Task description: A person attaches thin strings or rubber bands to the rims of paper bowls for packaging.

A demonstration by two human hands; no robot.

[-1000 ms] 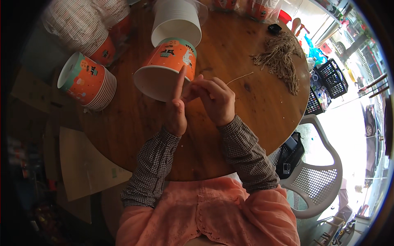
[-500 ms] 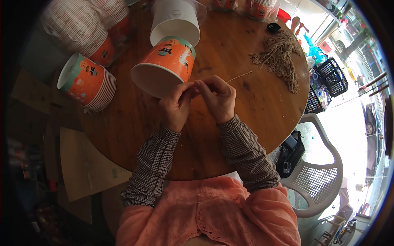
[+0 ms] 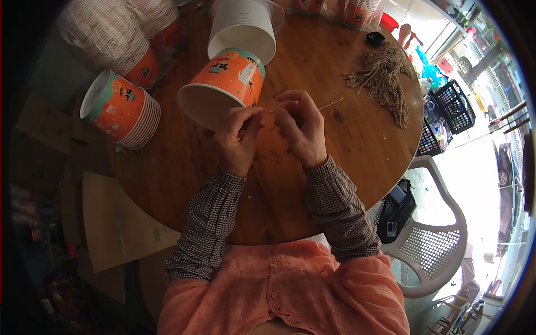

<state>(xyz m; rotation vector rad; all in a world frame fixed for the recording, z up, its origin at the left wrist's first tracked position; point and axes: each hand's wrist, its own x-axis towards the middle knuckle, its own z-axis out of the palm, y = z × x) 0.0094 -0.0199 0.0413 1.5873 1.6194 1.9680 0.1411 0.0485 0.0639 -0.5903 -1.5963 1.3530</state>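
Note:
My left hand (image 3: 239,139) is closed in a pinch on a thin piece of tan string (image 3: 269,111), whose short end sticks out toward the right. Close by, my right hand (image 3: 304,131) has its fingers curled, with thumb and index finger apart and nothing visible between them. A light strand of string (image 3: 332,104) shows beyond the right hand's knuckles; whether it joins the pinched piece is hidden. Just beyond my left hand, an orange paper bucket (image 3: 229,78) with a green band lies on its side, its white mouth facing me.
White nested buckets (image 3: 243,36) lie behind the orange one. An orange bucket stack (image 3: 120,109) stands at the left, near plastic-wrapped stacks (image 3: 106,39). A bundle of tan strings (image 3: 385,78) and a small black object (image 3: 374,38) lie on the round wooden table (image 3: 279,206). A chair (image 3: 430,245) stands right.
My hands were together, fingertips touching. Now the right hand has drawn away to the right and its thumb and index finger have parted, exposing the string in my left pinch.

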